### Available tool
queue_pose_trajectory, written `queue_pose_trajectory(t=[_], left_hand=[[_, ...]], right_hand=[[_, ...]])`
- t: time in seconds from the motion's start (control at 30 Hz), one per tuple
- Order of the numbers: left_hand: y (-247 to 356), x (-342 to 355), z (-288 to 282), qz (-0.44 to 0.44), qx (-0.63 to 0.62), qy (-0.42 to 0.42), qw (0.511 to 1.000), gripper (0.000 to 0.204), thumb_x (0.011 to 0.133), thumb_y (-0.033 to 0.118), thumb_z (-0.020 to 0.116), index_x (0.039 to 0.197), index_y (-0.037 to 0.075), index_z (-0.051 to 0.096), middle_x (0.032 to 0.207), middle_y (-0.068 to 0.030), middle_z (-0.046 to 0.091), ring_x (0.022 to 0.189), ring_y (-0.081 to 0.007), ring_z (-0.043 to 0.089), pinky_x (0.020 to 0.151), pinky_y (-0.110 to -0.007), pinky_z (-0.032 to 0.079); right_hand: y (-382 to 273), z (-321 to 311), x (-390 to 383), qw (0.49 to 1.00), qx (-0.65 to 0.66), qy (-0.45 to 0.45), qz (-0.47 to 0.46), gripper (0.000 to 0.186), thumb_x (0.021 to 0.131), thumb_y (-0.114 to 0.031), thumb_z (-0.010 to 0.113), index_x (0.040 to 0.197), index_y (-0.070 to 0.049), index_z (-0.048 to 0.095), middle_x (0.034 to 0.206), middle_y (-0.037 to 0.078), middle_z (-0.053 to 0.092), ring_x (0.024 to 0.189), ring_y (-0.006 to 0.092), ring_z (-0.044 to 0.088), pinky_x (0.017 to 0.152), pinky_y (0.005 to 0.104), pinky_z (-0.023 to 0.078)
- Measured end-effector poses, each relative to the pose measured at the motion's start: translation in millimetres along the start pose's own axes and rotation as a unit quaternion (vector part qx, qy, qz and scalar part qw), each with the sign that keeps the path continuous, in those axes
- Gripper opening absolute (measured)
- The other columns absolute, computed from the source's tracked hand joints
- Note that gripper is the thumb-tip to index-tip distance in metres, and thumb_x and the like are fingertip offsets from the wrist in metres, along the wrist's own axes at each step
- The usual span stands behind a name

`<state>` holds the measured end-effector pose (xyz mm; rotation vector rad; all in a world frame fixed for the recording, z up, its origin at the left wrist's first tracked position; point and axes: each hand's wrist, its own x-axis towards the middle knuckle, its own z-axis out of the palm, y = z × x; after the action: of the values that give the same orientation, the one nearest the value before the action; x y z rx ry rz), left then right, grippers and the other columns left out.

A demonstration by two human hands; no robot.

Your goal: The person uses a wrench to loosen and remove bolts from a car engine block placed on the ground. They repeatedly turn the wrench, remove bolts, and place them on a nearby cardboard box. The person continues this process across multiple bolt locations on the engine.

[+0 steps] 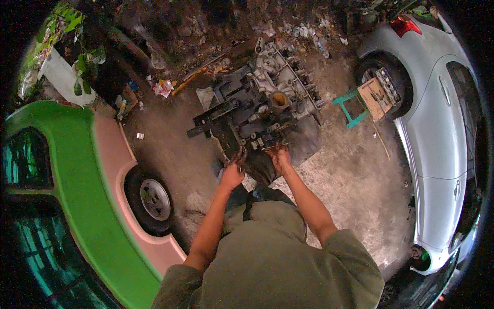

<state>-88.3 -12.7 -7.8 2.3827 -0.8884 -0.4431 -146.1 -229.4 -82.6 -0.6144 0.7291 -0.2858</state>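
In the head view, both bare hands work at the near edge of a greasy engine assembly point(280, 77), which spreads just beyond the fingers; what carries its weight is hidden. The left hand point(233, 175) is curled, its fingers reaching toward a dark part at that edge; whether they are closed on anything, I cannot tell. The right hand point(279, 157) is bent inward, fingers drawn close together beside a thin, pale strip point(275, 147); a firm grip on it cannot be made out. The hands sit apart on the same edge, probably because this is the side within easy reach, with the forearms low and the parts between them in sight.

Beyond the right fingers, an orange-brown cup-like piece point(279, 100) sits amid the metalwork. Well to their right, a green stool point(352, 108) stands near a brown board point(374, 99) with small items on it, likely set there to keep them off the concrete floor point(355, 193). Farther right is a silver car point(437, 144); well left of the left fingers, a green car point(110, 226) with a pink lower panel.
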Motion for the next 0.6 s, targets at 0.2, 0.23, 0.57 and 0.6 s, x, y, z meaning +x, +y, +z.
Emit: queue_pose_trajectory(t=[0.2, 0.23, 0.57, 0.6], left_hand=[[8.9, -4.5, -6.0, -0.116, -0.078, -0.079, 0.987, 0.070, 0.083, 0.011, 0.055, 0.146, 0.031, 0.032, 0.156, 0.0024, 0.019, 0.139, -0.0303, 0.029, 0.111, -0.057, 0.021], [7.9, -5.0, -4.3, -0.097, -0.075, -0.065, 0.990, 0.070, 0.082, 0.011, 0.055, 0.146, 0.031, 0.032, 0.156, 0.0024, 0.020, 0.139, -0.0302, 0.028, 0.111, -0.057, 0.021], [-1.6, -0.2, 4.8, -0.049, -0.023, -0.045, 0.998, 0.071, 0.082, 0.010, 0.055, 0.146, 0.030, 0.032, 0.156, 0.0015, 0.021, 0.140, -0.0294, 0.026, 0.111, -0.058, 0.020], [-0.9, -2.0, 3.6, -0.072, -0.051, -0.060, 0.994, 0.070, 0.083, 0.010, 0.055, 0.146, 0.029, 0.032, 0.156, 0.0013, 0.021, 0.140, -0.0294, 0.027, 0.111, -0.058, 0.020]], right_hand=[[5.2, -21.7, 21.0, 0.992, 0.043, 0.036, 0.115, 0.025, 0.099, -0.022, 0.042, 0.115, -0.004, 0.048, 0.102, 0.015, 0.064, 0.084, 0.0243, 0.066, 0.064, 0.0330, 0.056], [9.1, -22.7, 24.1, 0.984, 0.086, 0.058, 0.144, 0.030, 0.099, -0.022, 0.042, 0.121, -0.003, 0.046, 0.104, 0.016, 0.063, 0.086, 0.0256, 0.066, 0.070, 0.0383, 0.059], [16.5, 8.6, -18.6, 0.873, -0.432, -0.009, -0.227, 0.017, 0.090, -0.003, 0.052, 0.107, -0.004, 0.052, 0.100, 0.014, 0.058, 0.086, 0.0279, 0.062, 0.077, 0.0378, 0.053], [12.9, 6.2, -28.6, 0.864, -0.458, -0.066, -0.197, 0.021, 0.088, -0.002, 0.054, 0.108, -0.003, 0.053, 0.104, 0.015, 0.056, 0.091, 0.0298, 0.061, 0.080, 0.0384, 0.052]])
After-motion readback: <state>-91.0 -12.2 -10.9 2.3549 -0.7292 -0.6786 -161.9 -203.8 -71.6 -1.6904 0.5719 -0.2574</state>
